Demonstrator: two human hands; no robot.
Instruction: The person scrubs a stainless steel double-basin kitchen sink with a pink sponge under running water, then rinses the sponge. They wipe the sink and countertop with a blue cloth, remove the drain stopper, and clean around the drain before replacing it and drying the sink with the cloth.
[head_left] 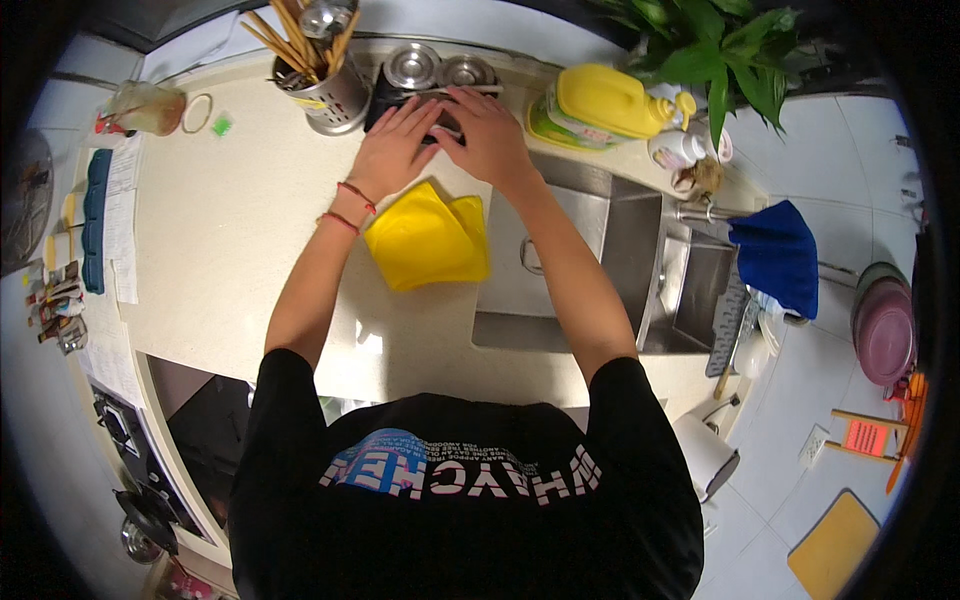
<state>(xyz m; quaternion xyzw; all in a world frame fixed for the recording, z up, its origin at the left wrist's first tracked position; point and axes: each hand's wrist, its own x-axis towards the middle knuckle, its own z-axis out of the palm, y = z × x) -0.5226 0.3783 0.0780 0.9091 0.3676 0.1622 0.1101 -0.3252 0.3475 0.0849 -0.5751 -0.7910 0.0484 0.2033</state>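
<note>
On the far left of the pale surface (230, 250) is a glass jar (150, 108). Next comes a metal cup (330, 105) full of wooden sticks. Then the left grip (395, 150) reaches to the far side, with its fingers long and over the front of a black holder (386, 97). The holder has two round shiny lids (411, 66) on top. It lies right under and just past the fingers. A folded yellow cloth (425, 238) lies nearer, between the arms. The right grip (490, 140) is at the holder's right part, its fingers long too. The two thumbs are close. I cannot tell if either grip is clamped on the holder. To the right are the sink (515, 305) and, farther back, a big yellow jug (605, 105).
</note>
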